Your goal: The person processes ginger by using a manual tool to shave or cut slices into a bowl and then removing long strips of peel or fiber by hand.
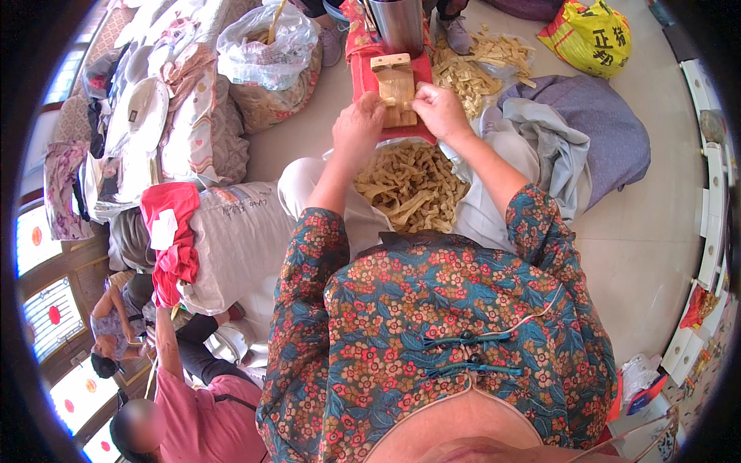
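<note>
A small wooden board (397, 92) with a raised crosspiece at its far end lies on a red cloth (363, 75) in front of me. My left hand (363, 118) is at the board's left edge, its fingers closed on a short pale yellow strip (388, 102) that reaches over the wood. At the right edge, my right hand (441, 110) has thumb and fingertips pinched together; whether something is between them cannot be made out. Below the board, between my knees, sits a heap of folded yellowish strips (414, 185). A metal cup (400, 26) stands just beyond the board.
More yellowish pieces (474, 69) are spread on the floor at the far right, near another person's shoe (457, 36). A plastic-lined sack (269, 52) stands far left, a large woven sack (243, 237) by my left knee. Two people sit at the lower left.
</note>
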`<state>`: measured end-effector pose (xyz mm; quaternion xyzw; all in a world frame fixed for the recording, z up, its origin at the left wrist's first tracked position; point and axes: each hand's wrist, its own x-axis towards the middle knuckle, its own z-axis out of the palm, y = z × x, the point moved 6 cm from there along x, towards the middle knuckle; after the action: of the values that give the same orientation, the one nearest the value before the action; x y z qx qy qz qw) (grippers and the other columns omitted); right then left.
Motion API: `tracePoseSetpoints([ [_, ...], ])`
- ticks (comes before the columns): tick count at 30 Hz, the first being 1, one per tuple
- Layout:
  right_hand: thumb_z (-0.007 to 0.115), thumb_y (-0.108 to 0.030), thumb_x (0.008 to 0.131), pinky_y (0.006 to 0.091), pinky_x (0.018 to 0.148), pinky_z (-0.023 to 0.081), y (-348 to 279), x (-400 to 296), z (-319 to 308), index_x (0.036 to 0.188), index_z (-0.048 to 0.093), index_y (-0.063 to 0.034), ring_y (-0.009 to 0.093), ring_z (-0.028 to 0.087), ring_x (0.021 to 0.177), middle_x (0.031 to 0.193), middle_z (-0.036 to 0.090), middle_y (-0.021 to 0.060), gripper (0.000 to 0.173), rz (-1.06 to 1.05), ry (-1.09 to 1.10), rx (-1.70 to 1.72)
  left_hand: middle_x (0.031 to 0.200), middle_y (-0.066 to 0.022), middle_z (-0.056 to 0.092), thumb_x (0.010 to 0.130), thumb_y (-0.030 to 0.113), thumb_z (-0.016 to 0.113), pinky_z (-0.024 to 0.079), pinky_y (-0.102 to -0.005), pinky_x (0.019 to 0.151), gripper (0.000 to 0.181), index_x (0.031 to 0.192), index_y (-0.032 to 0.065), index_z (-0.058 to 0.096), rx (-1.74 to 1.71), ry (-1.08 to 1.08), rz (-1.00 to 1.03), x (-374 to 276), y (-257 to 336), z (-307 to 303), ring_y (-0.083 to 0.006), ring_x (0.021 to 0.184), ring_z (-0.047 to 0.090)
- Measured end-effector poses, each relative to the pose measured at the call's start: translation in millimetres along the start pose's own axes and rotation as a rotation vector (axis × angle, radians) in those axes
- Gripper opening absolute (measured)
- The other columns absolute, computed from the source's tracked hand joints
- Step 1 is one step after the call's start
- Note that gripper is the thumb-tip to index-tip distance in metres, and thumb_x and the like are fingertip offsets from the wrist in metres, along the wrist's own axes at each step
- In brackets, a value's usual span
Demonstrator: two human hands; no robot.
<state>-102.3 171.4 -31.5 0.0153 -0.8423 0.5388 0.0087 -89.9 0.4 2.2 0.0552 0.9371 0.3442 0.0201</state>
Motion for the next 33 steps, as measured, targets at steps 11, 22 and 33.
tracePoseSetpoints([
  [11, 0.046, -0.012, 0.095, 0.0276, 0.069, 0.053, -20, -46, 10, 0.113, 0.05, -0.0001, 0.017, 0.063, 0.084, 0.097, 0.061, 0.0106, 0.022, 0.481, -0.459, 1.054, 0.065, -0.0034, 0.057, 0.096, 0.044, 0.045, 0.041, -0.0233, 0.052, 0.048, 0.074, 0.0035, 0.058, -0.809, -0.113, -0.25, -42, -1, -2, -0.0098, 0.058, 0.053],
  [22, 0.061, -0.015, 0.088, 0.0229, 0.074, 0.048, -40, -54, 11, 0.105, 0.06, -0.0018, 0.011, 0.061, 0.083, 0.091, 0.064, 0.0032, 0.021, 0.279, -0.317, 0.819, 0.096, -0.0037, 0.061, 0.097, 0.028, 0.048, 0.047, -0.0267, 0.077, 0.029, 0.11, 0.0028, 0.053, -1.178, -0.427, -0.241, -62, 15, 37, -0.0124, 0.083, 0.058],
  [33, 0.064, -0.014, 0.086, 0.019, 0.053, 0.044, -30, -40, 0, 0.09, 0.065, -0.0037, 0.006, 0.056, 0.063, 0.076, 0.063, 0.0014, 0.011, 0.252, -0.222, 0.629, 0.079, 0.0008, 0.056, 0.086, 0.01, 0.064, 0.045, -0.0238, 0.06, 0.015, 0.099, 0.0037, 0.06, -0.715, -0.039, -0.132, -46, 3, 9, -0.0078, 0.068, 0.053],
])
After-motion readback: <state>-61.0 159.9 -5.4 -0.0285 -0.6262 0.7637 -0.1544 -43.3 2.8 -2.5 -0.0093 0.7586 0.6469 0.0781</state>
